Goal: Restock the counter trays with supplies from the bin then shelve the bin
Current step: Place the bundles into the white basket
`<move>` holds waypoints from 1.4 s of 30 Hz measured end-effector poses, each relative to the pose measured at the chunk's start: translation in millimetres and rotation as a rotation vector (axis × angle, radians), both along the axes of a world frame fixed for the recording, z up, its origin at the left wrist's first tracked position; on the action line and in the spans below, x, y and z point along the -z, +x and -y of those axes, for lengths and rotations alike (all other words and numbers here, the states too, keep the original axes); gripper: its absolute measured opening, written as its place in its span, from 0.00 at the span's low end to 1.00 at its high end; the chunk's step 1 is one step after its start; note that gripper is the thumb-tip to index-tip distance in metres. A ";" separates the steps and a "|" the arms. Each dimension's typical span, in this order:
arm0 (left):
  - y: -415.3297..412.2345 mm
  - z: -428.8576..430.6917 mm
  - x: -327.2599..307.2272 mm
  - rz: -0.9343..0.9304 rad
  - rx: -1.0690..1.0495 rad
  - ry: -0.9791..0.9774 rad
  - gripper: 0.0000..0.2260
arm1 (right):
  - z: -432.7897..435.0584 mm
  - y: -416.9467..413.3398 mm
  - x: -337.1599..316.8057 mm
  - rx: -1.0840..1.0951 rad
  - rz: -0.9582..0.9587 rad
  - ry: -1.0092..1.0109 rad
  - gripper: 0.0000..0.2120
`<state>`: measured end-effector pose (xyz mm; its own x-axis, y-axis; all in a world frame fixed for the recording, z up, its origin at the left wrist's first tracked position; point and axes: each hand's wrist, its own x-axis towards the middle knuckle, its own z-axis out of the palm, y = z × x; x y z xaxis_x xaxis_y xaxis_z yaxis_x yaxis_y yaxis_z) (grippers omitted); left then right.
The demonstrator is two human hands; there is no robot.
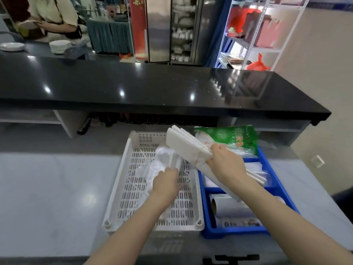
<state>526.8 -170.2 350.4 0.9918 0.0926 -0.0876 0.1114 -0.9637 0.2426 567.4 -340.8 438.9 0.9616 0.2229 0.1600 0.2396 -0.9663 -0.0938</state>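
right hand (225,161) fisted round the banded waist of a flat bundle of white folded bags (183,144); gripped mid-length, probably so the stack doesn't splay; bundle held in the air, straddling the white perforated plastic tray (122,169) and the blue compartmented plastic bin (235,231); long axis diagonal, far end up-left over the tray, near end back-right over the bin; left hand (166,181) has its fingers curled on crumpled clear plastic bags (152,165) in the tray, likely clearing room

The scene is brightly lit from overhead. Lamp glare is mirrored as white spots on the black counter (152,87). Edges are bowed by wide-angle distortion; the background is softly blurred.
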 end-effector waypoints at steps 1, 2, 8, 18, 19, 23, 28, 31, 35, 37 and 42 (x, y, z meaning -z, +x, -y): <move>-1.1 -6.6 0.2 0.008 0.005 -0.026 0.14 | -2.8 -0.4 -0.4 -0.002 -0.002 0.002 0.08; -2.7 -12.8 0.0 0.020 0.006 -0.063 0.16 | -5.3 -0.8 -0.7 -0.004 -0.007 0.006 0.09; -20.9 -61.3 -26.3 0.184 -0.133 -0.308 0.21 | -28.7 -6.6 -6.4 0.022 -0.050 0.062 0.07; -54.6 -117.0 -92.6 0.392 -0.302 -0.221 0.15 | -105.9 -21.6 6.0 0.052 -0.299 0.290 0.17; -57.2 -118.5 -95.9 0.399 -0.289 -0.185 0.14 | -114.3 -24.5 11.3 0.066 -0.324 0.343 0.17; -61.9 -121.7 -103.3 0.339 -0.232 -0.146 0.07 | -137.5 -40.1 37.8 0.086 -0.388 0.496 0.20; -71.3 -121.2 -93.1 0.255 -0.129 0.095 0.07 | -139.6 -42.7 56.6 -0.003 -0.390 0.483 0.17; -74.5 -117.8 -85.6 0.251 -0.105 0.168 0.08 | -133.0 -34.4 57.8 -0.001 -0.422 0.551 0.13; -72.1 -111.0 -87.7 0.268 -0.100 0.133 0.09 | -120.7 -32.2 61.5 0.018 -0.409 0.579 0.20; -69.7 -108.0 -90.5 0.278 -0.088 0.119 0.09 | -115.2 -31.8 59.8 0.052 -0.336 0.612 0.21; -59.2 -91.7 -89.3 0.283 -0.020 0.144 0.08 | -88.4 -25.4 59.4 0.059 -0.261 0.578 0.25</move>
